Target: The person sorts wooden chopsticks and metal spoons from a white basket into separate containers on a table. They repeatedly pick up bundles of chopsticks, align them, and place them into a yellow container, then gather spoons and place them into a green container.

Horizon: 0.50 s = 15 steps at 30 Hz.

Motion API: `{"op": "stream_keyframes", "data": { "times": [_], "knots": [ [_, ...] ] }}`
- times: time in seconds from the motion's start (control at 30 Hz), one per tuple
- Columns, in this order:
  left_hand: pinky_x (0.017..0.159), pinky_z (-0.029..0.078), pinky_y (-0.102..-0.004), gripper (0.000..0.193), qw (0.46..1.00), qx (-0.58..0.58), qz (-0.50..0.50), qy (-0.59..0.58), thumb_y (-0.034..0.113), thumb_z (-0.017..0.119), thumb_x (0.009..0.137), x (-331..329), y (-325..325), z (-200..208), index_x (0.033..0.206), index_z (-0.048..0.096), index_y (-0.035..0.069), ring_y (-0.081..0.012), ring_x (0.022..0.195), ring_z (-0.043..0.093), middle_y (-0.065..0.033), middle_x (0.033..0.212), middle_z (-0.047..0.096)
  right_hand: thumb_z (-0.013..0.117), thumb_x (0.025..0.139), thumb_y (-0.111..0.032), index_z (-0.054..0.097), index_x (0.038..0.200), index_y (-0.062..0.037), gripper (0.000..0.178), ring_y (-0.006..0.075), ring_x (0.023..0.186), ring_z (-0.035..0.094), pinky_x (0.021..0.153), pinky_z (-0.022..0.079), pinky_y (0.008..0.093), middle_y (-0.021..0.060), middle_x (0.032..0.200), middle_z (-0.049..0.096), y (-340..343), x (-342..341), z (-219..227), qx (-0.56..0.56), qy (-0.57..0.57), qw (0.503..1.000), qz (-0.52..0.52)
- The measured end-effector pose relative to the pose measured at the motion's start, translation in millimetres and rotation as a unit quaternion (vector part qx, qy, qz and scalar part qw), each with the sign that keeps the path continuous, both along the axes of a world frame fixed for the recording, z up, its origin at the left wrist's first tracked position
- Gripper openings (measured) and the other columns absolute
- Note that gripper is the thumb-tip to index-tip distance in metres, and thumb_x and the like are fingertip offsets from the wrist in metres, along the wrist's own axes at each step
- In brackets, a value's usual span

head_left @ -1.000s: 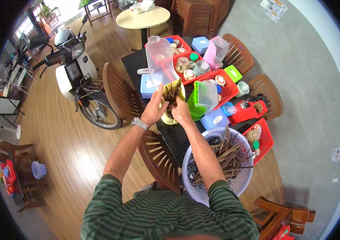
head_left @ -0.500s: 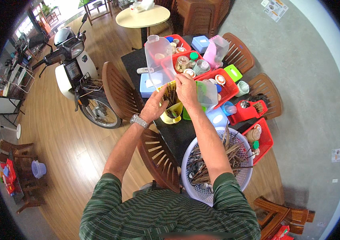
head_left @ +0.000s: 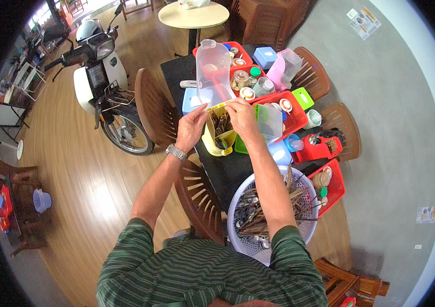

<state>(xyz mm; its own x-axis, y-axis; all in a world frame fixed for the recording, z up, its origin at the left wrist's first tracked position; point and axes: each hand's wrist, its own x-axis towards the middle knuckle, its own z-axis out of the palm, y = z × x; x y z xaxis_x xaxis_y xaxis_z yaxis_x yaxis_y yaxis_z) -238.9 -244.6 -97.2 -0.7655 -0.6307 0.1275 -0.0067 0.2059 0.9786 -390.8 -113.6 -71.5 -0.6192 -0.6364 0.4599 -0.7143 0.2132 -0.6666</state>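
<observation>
A yellow holder (head_left: 210, 143) is set near the left edge of a black table (head_left: 223, 176), its clear lid (head_left: 212, 69) raised at the far side. Brown sticks (head_left: 221, 122) are held upright in its main compartment. The holder's upper edge, at the foot of the lid, is pinched at its left end by the left hand (head_left: 191, 129) and at its right end by the right hand (head_left: 243, 118), thumb and fingers drawn together on each; whether rim or lid is gripped cannot quite be told at this size. A green holder (head_left: 267, 120), also clear-topped, is seen just beyond the right hand. To the left of the raised lid a blue box (head_left: 190, 101) is placed. Nearer the body, a lilac basket (head_left: 232, 215) is filled with sticks and metal cutlery, partly hidden by the right forearm.
</observation>
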Motion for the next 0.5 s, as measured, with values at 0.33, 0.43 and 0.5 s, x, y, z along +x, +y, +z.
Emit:
{"op": "stream_keyframes", "data": {
  "times": [0.33, 0.43, 0.5],
  "knots": [
    [0.086, 0.055, -0.0265, 0.042, 0.994, 0.058, -0.029, -0.087, 0.015, 0.069, 0.099, 64.2, 31.9, -27.0, 0.138, 0.061, 0.002, -0.0096, 0.095, 0.067, -0.0047, 0.112, 0.073, 0.066, 0.092, -0.013, 0.073, 0.114, -0.0026, 0.025, 0.0390, 0.096, 0.066, 0.086, 0.054, 0.0458, 0.0203, 0.101, 0.066, 13.8, 18.3, 1.0, 0.121, 0.021, 0.992, -0.024],
    [0.084, 0.057, -0.0293, 0.046, 0.988, 0.025, -0.055, -0.145, 0.017, 0.073, 0.095, 92.4, 52.5, -17.7, 0.138, 0.062, 0.006, -0.0121, 0.091, 0.069, -0.0075, 0.108, 0.074, 0.070, 0.086, -0.009, 0.074, 0.109, -0.0024, 0.024, 0.0376, 0.100, 0.066, 0.086, 0.054, 0.0442, 0.0183, 0.104, 0.066, 16.4, 21.8, 6.3, 0.120, 0.012, 0.993, 0.016],
    [0.081, 0.057, -0.0322, 0.042, 0.984, -0.024, -0.070, -0.164, 0.019, 0.073, 0.094, 110.3, 64.3, -10.5, 0.133, 0.065, 0.005, -0.0183, 0.086, 0.071, -0.0111, 0.101, 0.075, 0.073, 0.082, -0.007, 0.075, 0.106, -0.0022, 0.025, 0.0369, 0.105, 0.065, 0.087, 0.053, 0.0442, 0.0174, 0.111, 0.066, 16.8, 22.9, 7.8, 0.157, -0.007, 0.987, 0.029]
  ]
}}
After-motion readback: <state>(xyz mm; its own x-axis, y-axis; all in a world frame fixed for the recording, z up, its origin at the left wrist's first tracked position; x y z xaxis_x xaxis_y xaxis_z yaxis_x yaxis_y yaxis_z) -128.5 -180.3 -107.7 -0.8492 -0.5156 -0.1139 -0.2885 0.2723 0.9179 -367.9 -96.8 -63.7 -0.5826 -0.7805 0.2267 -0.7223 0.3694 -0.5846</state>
